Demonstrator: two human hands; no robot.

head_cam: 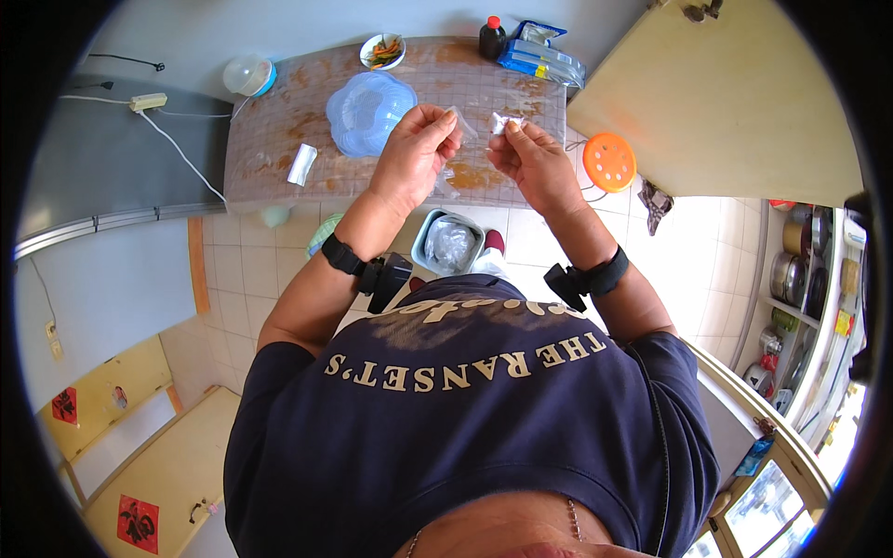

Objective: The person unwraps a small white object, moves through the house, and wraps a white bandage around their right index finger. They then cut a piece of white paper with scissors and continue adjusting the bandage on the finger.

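My left hand [423, 143] is raised over the near side of the table [258, 164], pinching a piece of clear plastic film [466, 125] between thumb and fingers. To its right, my right hand [534, 157] grips a small white packet [504, 123] at its edge; the two hands are apart. Behind my left hand sits a blue translucent plastic basket [366, 111] with a scalloped outline. On the left part of the tabletop lies a white folded strip [302, 164]. More crumpled clear plastic [446, 183] shows below my left hand.
A bowl of chilli peppers [383, 52], a dark bottle with a red cap [492, 38] and blue plastic packages [541, 59] line the back edge. A lidded container [250, 75] is at back left. Below are a lined bin [448, 242] and an orange stool [609, 162].
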